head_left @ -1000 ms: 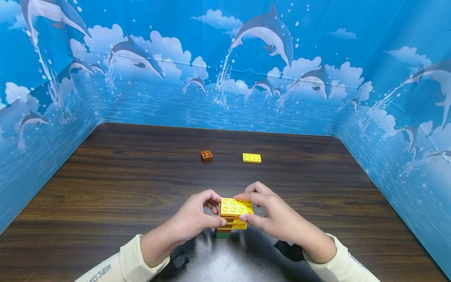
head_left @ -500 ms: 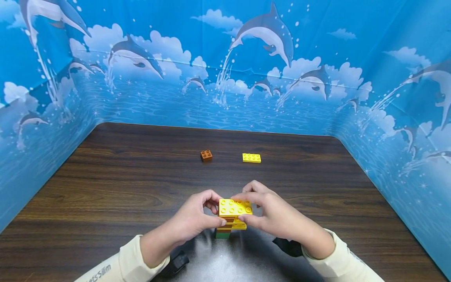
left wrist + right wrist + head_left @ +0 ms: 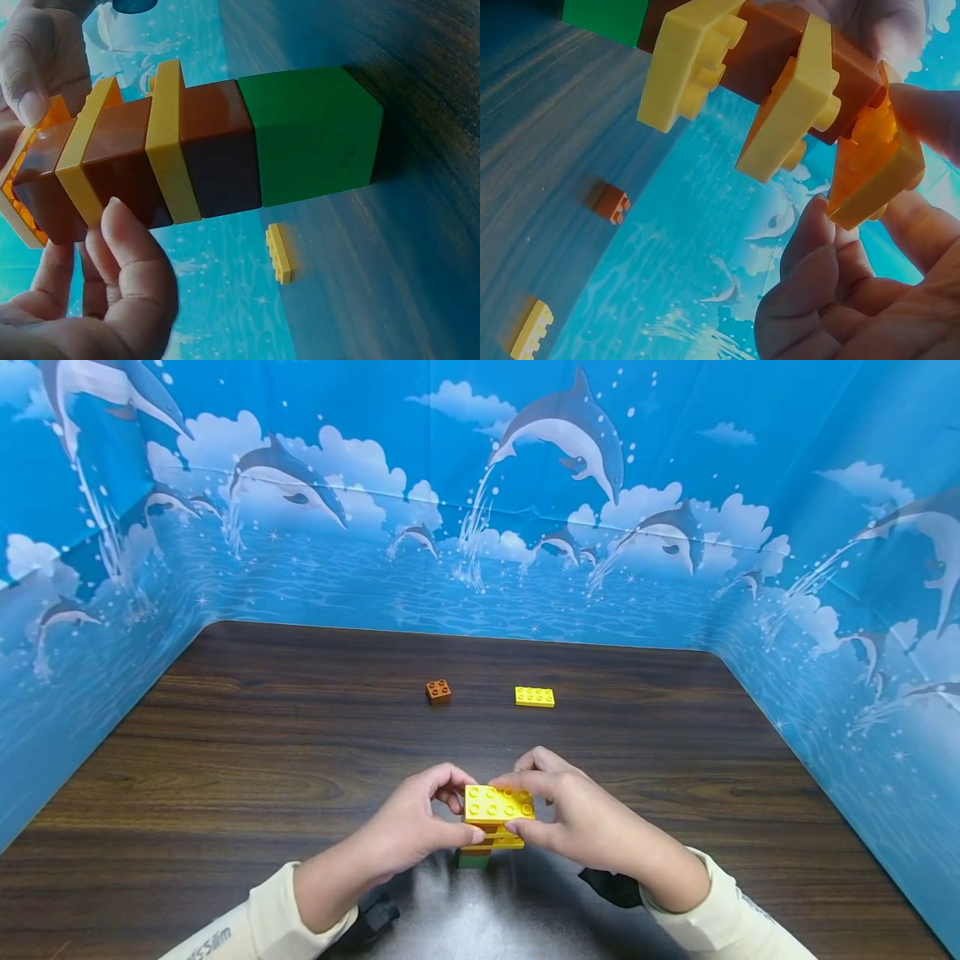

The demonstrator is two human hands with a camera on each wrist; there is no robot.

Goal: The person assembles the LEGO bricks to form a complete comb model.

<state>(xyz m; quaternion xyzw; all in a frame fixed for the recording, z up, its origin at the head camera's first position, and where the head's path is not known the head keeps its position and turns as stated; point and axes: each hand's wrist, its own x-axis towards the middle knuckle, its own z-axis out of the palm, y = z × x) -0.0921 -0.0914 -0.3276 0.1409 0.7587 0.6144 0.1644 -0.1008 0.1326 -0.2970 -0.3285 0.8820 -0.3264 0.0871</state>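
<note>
left hand (image 3: 408, 822) is pinching the stack (image 3: 214, 154) steady; right hand (image 3: 585, 810) is pinching the tilted top plate (image 3: 492, 807), which is probably needing levelling before pressing.

Can't tell whether it's a home or an office I'm standing in, but it looks like a curtained-off play corner. Dark wood-grain tabletop (image 3: 300, 727), and a creased blue backdrop (image 3: 360, 597) running round it from about 9 o'clock through 12 to 3, hiding whatever room is behind. Print's all leaping dolphins (image 3: 581, 418), puffy clouds (image 3: 461, 400) and sea, pretty kiddie stuff. Toy brick stack (image 3: 487, 806) at 6 o'clock, loose brown brick (image 3: 438, 692) and yellow brick (image 3: 534, 697) up near 12, which fits.
</note>
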